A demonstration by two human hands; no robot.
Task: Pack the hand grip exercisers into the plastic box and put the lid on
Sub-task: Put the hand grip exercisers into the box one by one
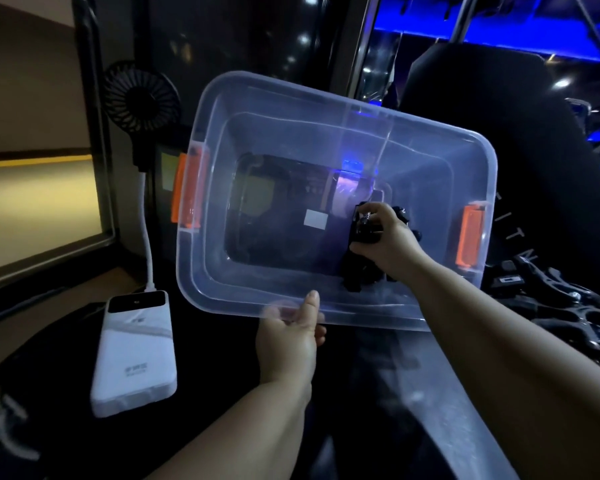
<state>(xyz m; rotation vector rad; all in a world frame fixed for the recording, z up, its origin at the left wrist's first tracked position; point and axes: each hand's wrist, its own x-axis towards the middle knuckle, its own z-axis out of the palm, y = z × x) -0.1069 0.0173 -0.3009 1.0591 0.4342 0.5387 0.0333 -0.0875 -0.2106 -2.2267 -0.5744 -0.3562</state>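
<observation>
A clear plastic box [222,292] with orange side latches is tilted toward me, its open top facing the camera. My left hand [288,344] grips its near rim, thumb over the edge. My right hand [388,240] reaches inside the box at the right end and holds a black hand grip exerciser [359,271] with a metal spring against the bottom. A pile of more black hand grip exercisers [548,299] lies outside the box at the right. I see no lid that I can make out for certain.
A white power bank [136,355] lies at the left on a dark cloth, with a white cable running up to a small black fan [141,95]. A dark bag [520,140] stands behind the box at the right. A glossy grey surface [440,403] lies below my arms.
</observation>
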